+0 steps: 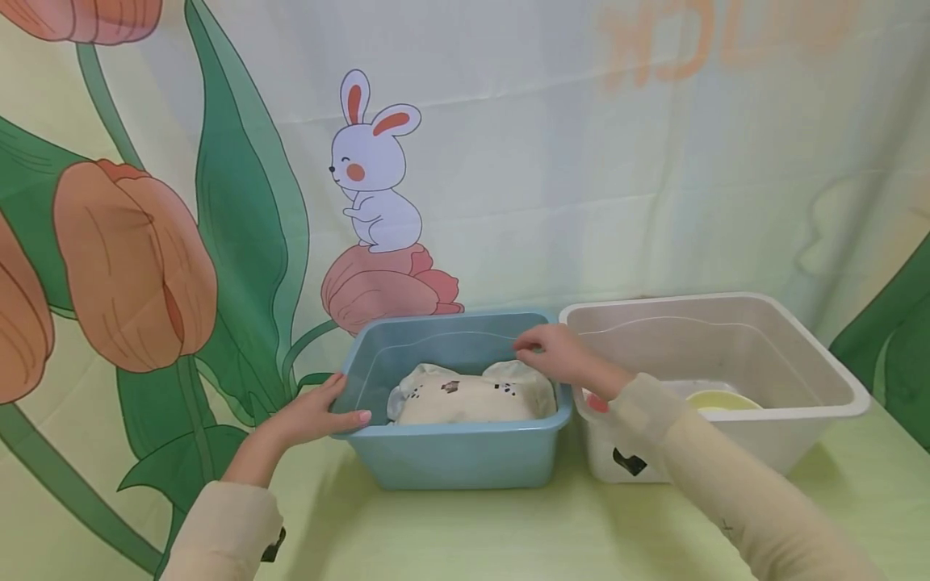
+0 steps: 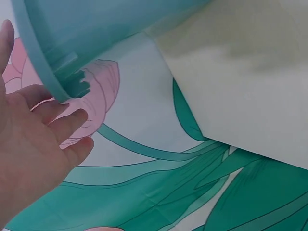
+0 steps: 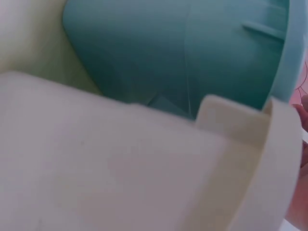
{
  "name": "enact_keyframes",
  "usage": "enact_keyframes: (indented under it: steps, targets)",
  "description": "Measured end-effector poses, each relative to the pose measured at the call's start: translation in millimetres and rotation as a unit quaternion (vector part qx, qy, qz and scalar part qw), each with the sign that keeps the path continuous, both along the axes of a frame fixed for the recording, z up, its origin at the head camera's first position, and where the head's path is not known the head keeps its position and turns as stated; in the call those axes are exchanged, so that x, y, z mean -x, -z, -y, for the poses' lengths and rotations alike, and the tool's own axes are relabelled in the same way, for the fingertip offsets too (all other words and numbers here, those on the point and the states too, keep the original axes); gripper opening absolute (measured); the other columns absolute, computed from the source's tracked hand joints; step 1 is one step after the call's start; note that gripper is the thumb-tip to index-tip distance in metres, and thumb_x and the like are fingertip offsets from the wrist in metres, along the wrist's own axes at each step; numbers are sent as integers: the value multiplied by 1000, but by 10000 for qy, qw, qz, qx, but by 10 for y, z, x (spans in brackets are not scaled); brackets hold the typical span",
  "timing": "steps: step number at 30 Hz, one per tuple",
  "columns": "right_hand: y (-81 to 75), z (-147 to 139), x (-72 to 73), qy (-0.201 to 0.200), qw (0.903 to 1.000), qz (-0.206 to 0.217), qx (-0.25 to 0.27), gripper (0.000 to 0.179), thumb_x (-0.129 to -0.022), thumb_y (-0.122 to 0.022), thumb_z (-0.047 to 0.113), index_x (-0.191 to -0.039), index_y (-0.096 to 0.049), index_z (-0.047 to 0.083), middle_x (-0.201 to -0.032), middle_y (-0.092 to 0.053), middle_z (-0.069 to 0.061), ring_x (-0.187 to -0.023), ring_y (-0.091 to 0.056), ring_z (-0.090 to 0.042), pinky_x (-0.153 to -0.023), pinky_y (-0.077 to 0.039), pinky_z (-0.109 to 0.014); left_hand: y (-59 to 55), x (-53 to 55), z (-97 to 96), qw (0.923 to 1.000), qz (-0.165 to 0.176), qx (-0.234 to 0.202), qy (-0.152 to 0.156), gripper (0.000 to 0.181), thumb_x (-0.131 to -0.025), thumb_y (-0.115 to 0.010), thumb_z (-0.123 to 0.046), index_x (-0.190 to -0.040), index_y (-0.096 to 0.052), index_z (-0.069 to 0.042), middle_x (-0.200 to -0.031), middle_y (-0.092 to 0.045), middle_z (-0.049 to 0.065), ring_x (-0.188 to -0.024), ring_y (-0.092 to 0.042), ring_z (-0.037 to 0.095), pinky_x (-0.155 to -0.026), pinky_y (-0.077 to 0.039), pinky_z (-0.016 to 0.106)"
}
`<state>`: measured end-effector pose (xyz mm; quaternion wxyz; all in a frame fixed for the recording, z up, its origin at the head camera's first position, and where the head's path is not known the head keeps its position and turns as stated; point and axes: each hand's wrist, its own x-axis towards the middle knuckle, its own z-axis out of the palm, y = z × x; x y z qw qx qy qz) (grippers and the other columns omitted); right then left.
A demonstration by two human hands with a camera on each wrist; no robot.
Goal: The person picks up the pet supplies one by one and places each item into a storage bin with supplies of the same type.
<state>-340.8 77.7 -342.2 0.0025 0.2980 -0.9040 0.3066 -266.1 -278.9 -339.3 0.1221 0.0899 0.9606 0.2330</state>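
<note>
A blue plastic basin (image 1: 465,456) stands on the table. Inside it lies a bundle of cream cloth (image 1: 465,399) with small dark prints and sheer, puckered ends. My left hand (image 1: 312,411) rests at the basin's left front corner, thumb over the rim, fingers extended along the side; in the left wrist view those fingers (image 2: 67,122) lie relaxed at the rim's outer edge. Over the basin's right side hovers my right hand (image 1: 559,353), its fingers loosely bent above the cloth with nothing visible in them. The right wrist view shows only an edge of that hand.
Close on the right stands a larger white basin (image 1: 799,415), its left rim beside the blue one and under my right forearm. A pale yellow round item (image 1: 722,399) and something red (image 1: 597,402) show in it. Behind hangs a printed curtain (image 1: 508,202).
</note>
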Motion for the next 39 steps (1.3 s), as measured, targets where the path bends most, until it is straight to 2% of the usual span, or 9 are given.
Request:
enact_keyframes:
  steps: [5,9,13,17,22,28,32,36,39]
  targets:
    - [-22,-80,3,65,9999,-96,50,27,-88,-51,15,-108,-62,0,-108,-62,-14,-101,-56,-27,-86,-46,-39,-123,2,-88,10000,30,-9,13,89,-83,-51,-51,-140,-11,3,-144,-7,28,-130,-12,47,-99,-22,60]
    - [-28,-137,20,58,9999,-84,3,27,-88,-51,13,-108,-62,-1,-108,-62,-15,-102,-56,-27,-87,-46,-39,-164,36,-139,9993,-357,71,12,83,-85,-51,-48,-141,-15,0,-143,-17,26,-128,-23,45,-96,-29,58]
    - [-46,-192,32,143,9999,-37,-72,27,-88,-52,14,-109,-61,0,-109,-62,-14,-101,-56,-26,-87,-46,-39,-159,84,-168,9974,-697,174,-11,78,-86,-50,-46,-141,-18,-2,-141,-26,23,-126,-29,43,-96,-31,56]
    - [-79,-263,43,350,9992,109,-143,29,-89,-51,18,-112,-60,3,-112,-60,-13,-102,-55,-25,-87,-46,-39,-156,144,-193,9965,-796,226,-115,77,-86,-49,-48,-141,-19,-3,-142,-26,21,-128,-26,41,-98,-28,56]
    - [-108,-366,59,558,9982,78,-224,29,-89,-51,20,-112,-60,4,-110,-61,-12,-99,-56,-25,-85,-48,-39,-201,213,-252,9959,-810,283,-272,77,-87,-47,-48,-141,-17,-2,-143,-23,22,-129,-23,41,-100,-25,56]
    - [-136,-492,95,654,9975,-152,-229,30,-89,-51,20,-112,-60,2,-110,-61,-13,-99,-56,-27,-84,-48,-40,-269,279,-349,9951,-871,367,-293,79,-87,-46,-50,-142,-15,-3,-145,-19,21,-131,-19,40,-102,-22,55]
    - [-189,-562,98,720,9968,-284,-218,31,-89,-50,19,-112,-60,2,-111,-61,-15,-102,-55,-29,-85,-46,-43,-307,332,-422,9941,-984,339,-308,81,-85,-46,-53,-143,-13,-7,-146,-19,17,-132,-19,38,-103,-22,54]
    - [-244,-618,95,811,9959,-288,-297,32,-89,-49,20,-114,-59,2,-114,-59,-16,-106,-53,-30,-87,-45,-44,-319,386,-457,9926,-1134,286,-324,80,-85,-46,-53,-144,-11,-11,-147,-19,15,-133,-19,36,-103,-22,53]
    - [-262,-672,109,837,9948,-448,-365,32,-89,-49,20,-113,-59,1,-114,-59,-17,-106,-53,-31,-89,-43,-45,-330,408,-472,9918,-1195,228,-382,78,-86,-46,-50,-143,-12,-11,-146,-20,15,-133,-20,36,-103,-22,54]
